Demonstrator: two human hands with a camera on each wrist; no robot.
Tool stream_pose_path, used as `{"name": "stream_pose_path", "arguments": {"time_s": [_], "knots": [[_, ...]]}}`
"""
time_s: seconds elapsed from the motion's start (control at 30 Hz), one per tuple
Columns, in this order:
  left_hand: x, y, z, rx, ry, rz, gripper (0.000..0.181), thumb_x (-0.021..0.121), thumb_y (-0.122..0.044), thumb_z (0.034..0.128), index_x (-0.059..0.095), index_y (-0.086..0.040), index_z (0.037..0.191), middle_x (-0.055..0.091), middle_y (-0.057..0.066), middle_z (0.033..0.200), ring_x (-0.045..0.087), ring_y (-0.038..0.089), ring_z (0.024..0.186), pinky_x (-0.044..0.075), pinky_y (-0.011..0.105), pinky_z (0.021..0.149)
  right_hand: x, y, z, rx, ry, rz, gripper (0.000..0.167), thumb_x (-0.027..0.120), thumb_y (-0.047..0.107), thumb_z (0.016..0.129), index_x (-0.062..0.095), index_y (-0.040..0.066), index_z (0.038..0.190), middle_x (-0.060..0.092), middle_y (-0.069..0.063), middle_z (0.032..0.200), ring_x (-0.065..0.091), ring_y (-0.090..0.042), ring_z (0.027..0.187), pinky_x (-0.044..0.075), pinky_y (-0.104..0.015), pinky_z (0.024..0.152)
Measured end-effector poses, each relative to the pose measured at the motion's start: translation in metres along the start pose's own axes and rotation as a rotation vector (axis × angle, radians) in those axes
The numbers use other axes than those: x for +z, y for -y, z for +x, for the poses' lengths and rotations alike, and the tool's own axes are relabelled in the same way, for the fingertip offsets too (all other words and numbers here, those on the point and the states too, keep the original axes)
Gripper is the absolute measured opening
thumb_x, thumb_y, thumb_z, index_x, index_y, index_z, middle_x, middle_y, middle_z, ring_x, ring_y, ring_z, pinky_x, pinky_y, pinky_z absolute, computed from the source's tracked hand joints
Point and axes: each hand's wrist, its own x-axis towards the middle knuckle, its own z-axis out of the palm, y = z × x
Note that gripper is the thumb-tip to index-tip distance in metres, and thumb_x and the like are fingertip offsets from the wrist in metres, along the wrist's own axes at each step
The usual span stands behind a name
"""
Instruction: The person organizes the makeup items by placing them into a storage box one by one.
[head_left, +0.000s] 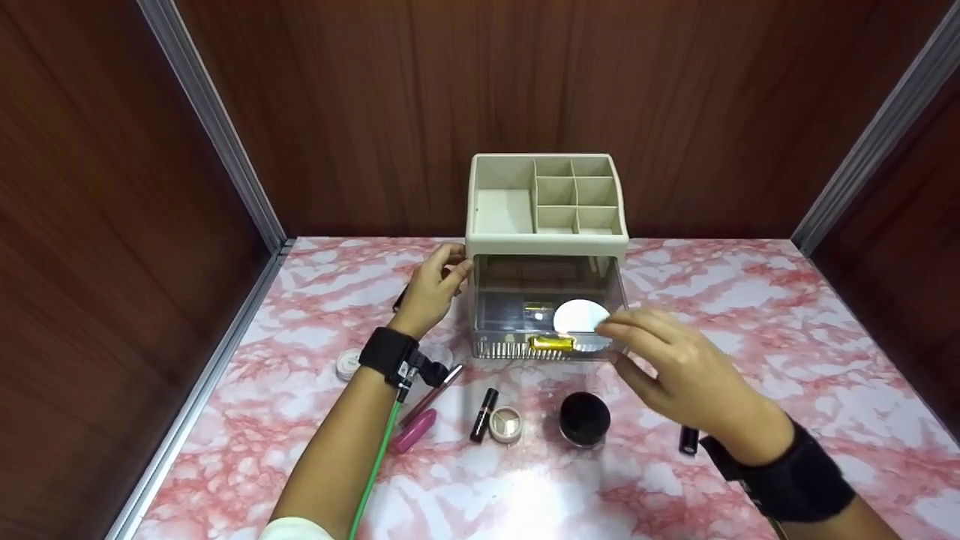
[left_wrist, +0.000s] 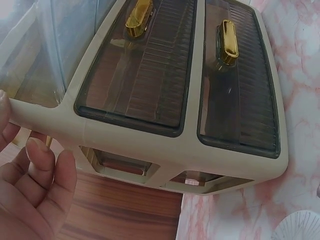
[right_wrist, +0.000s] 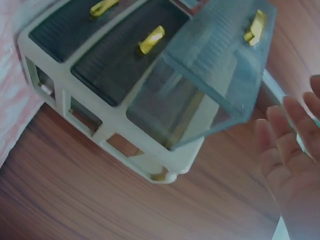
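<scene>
A cream makeup organizer (head_left: 546, 245) stands at the back with its clear top drawer (head_left: 480, 315) pulled out; a gold handle (head_left: 551, 343) marks the drawer's front. With thumb and fingers around its left front edge, my left hand (head_left: 431, 292) holds the organizer. In the left wrist view the outer fingers are loosely curled and hold nothing. A white disc (head_left: 576, 315) shows at the drawer's front right, its lower part seen through the clear front. My right hand (head_left: 679, 371) hovers at that corner, fingertips overlapping the disc's edge. In the right wrist view its fingers are fairly straight; contact is unclear.
In front lie a black tube (head_left: 484, 415), a small round pot (head_left: 506, 425), a black-lidded jar (head_left: 584, 419), a pink tube (head_left: 415, 431) and a pencil (head_left: 442, 388). Another black tube (head_left: 688, 439) is under my right wrist. A white-lidded pot (head_left: 349, 364) is at left.
</scene>
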Motion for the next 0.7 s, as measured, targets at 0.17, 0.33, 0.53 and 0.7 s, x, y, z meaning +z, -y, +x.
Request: {"name": "stream_pose_path", "arguments": {"time_s": [0.17,0.33,0.53,0.7], "knots": [[0.000,0.001,-0.001,0.003,-0.003,0.000,0.025,0.057,-0.026,0.0997,0.060,-0.007,0.117,0.062,0.007,0.106,0.063,0.022,0.078,0.054,0.036,0.069,0.006,0.007,-0.008,0.007,-0.030,-0.004,0.025,0.058,0.021,0.097,0.069,0.002,0.105,0.066,-0.006,0.100,0.063,-0.020,0.088,0.049,-0.026,0.083],[0.001,0.001,-0.001,0.001,-0.004,-0.009,0.025,0.058,-0.025,0.0993,0.060,-0.006,0.116,0.062,0.008,0.105,0.063,0.019,0.076,0.055,0.043,0.071,0.012,0.011,-0.015,0.002,-0.064,-0.004,0.025,0.057,0.022,0.098,0.070,0.001,0.105,0.067,-0.007,0.100,0.064,-0.022,0.088,0.048,-0.027,0.084],[0.001,0.002,0.000,-0.008,-0.001,-0.007,0.026,0.058,-0.025,0.0995,0.060,-0.007,0.118,0.063,0.006,0.107,0.063,0.021,0.077,0.054,0.033,0.068,0.020,0.014,-0.026,-0.003,-0.068,-0.002,0.026,0.055,0.020,0.098,0.070,0.000,0.104,0.067,-0.010,0.102,0.064,-0.026,0.091,0.046,-0.027,0.092],[0.001,0.002,0.000,-0.010,-0.008,0.012,0.026,0.057,-0.026,0.0996,0.060,-0.007,0.117,0.063,0.006,0.107,0.061,0.016,0.072,0.052,0.030,0.065,0.030,0.013,-0.039,-0.014,-0.037,-0.014,0.026,0.055,0.019,0.098,0.071,0.000,0.106,0.068,-0.010,0.105,0.065,-0.027,0.092,0.049,-0.031,0.088]]}}
